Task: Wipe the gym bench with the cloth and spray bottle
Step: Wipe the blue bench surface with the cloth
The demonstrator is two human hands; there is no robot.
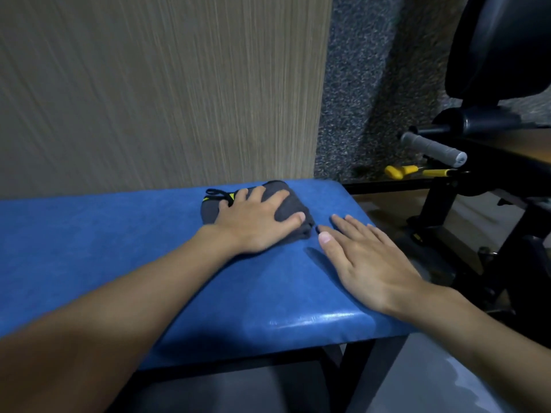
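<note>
Cloth (283, 204) lying on bench (104, 242), near far edge. Left hand (256, 222) resting on cloth. Right hand (366, 260) lying flat on bench, just right of cloth. Machine (477, 174) standing right of bench.

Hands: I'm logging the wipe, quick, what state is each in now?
Left hand: open, fingers spread, pressing flat on the grey cloth on the blue bench.
Right hand: open, fingers straight, holding nothing, beside the cloth.
</note>
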